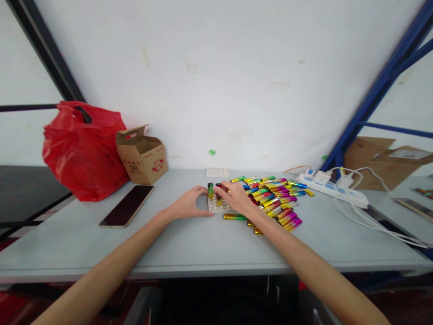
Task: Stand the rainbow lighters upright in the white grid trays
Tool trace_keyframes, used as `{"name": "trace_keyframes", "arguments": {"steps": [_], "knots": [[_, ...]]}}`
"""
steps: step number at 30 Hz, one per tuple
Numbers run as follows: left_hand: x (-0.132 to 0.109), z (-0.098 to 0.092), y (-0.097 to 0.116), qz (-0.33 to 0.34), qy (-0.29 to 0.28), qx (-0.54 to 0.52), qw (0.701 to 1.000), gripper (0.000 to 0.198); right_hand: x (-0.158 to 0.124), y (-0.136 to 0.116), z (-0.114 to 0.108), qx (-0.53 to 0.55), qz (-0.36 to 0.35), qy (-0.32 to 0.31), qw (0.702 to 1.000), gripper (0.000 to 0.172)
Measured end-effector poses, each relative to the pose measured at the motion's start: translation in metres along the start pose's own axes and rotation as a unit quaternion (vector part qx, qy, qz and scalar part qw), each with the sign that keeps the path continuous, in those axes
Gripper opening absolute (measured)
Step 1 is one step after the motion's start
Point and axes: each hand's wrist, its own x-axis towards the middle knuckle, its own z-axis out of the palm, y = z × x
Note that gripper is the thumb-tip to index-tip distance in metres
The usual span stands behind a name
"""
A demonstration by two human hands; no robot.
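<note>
two trays [217, 172], one phone [127, 205], one bag [84, 149], one box [144, 155].

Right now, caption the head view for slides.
Left hand at white tray; right hand touching an upright tube beside a colourful pile.

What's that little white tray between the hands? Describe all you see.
The white tray looks like moulded plastic with rows of round sockets. It lies flat on the grey table, a few shiny tubes standing upright in it. The left hand touches its left edge; the right hand covers its right side.

Table [189, 243] w/ phone [127, 206], bag [84, 149], box [144, 155], tubes [277, 198], pwr strip [333, 187]
</note>
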Motion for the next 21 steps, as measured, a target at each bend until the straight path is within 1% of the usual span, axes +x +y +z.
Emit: {"name": "trace_keyframes", "arguments": {"steps": [2, 5, 9, 13, 16, 19, 21], "knots": [[0.0, 0.0, -0.001, 0.003, 0.001, -0.001, 1.0, 0.066, 0.001, 0.001, 0.001, 0.0, 0.016, 0.001, 1.0, 0.045], [0.0, 0.001, -0.002, 0.007, 0.0, -0.002, 1.0, 0.065, 0.002, 0.002, 0.004, -0.032, 0.029, -0.019, 0.999, 0.04], [0.001, 0.002, -0.002, 0.003, 0.002, 0.003, 1.0, 0.066, 0.003, -0.003, 0.009, -0.102, 0.005, -0.049, 0.994, 0.036], [0.001, 0.001, -0.001, -0.007, 0.0, 0.004, 1.0, 0.068, 0.005, -0.011, 0.01, -0.188, -0.017, -0.077, 0.979, 0.035], [0.001, 0.001, -0.001, -0.007, -0.002, 0.007, 1.0, 0.068, 0.006, -0.014, -0.004, -0.188, -0.024, -0.086, 0.978, 0.031], [0.0, 0.0, -0.001, -0.007, -0.001, 0.015, 1.0, 0.07, -0.003, -0.013, -0.032, -0.124, -0.035, -0.091, 0.987, 0.028], [0.0, 0.0, -0.001, -0.008, -0.006, 0.014, 1.0, 0.071, -0.017, -0.013, -0.051, -0.091, -0.05, -0.128, 0.986, 0.025]]}}
